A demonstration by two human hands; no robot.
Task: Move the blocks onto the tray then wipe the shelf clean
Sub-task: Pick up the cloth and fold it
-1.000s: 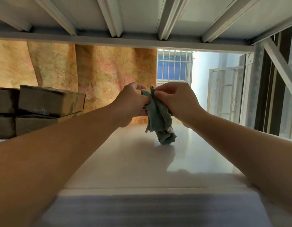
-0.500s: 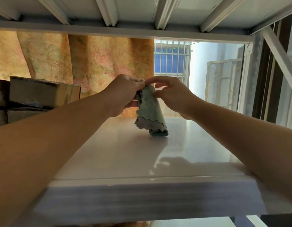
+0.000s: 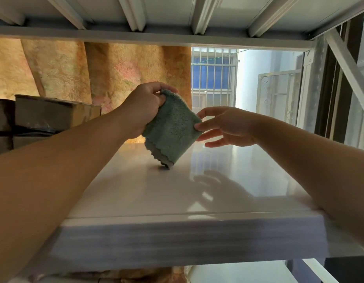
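The folded green terry cloth (image 3: pixel 171 129) is gripped at its upper corner by the left hand (image 3: pixel 144 107), whose fingers and thumb are curled round the fabric. The right hand (image 3: pixel 228 127) is held loosely spread, its fingertips (image 3: pixel 198 126) just touching the cloth's right edge without closing on it. The cloth is held above the glossy white shelf board (image 3: pixel 177 197), with only its lower scalloped corner touching the board near the middle. It is judged light, soft and limp, easily gripped yet prone to unfold, and best bunched into the palm or pressed flat for wiping. At the board's far left, stacked brown rectangular boxes (image 3: pixel 52 113) are seen; whether they are the blocks cannot be told.
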